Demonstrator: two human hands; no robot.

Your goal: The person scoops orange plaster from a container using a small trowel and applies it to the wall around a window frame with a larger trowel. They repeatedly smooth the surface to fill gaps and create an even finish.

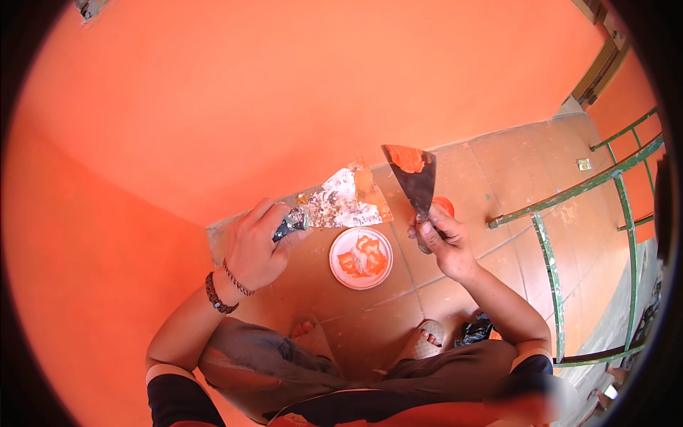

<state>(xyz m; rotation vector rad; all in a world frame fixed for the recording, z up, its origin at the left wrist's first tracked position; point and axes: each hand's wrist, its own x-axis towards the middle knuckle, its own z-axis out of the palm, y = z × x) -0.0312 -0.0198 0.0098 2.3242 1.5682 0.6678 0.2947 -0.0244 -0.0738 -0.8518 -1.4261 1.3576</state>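
Note:
My left hand [252, 249] is wrapped round the dark, paint-crusted handle [290, 222] of a wide putty knife, its blade [340, 196] spattered white and orange. My right hand [445, 245] grips a narrower scraper [416, 181], held upright with orange paste on its dark blade. Below and between the two tools sits a white round lid or dish [361, 235] with orange and white paste on it. Part of a red container [445, 204] shows behind my right hand.
An orange wall [299, 92] rises along the tiled floor [484, 299]. Green metal railings [551, 285] run down the right side. A small yellow packet [583, 164] lies near the far railing, a dark plastic bag [475, 329] beside my sandalled right foot [427, 338]. A doorway [597, 67] is at top right.

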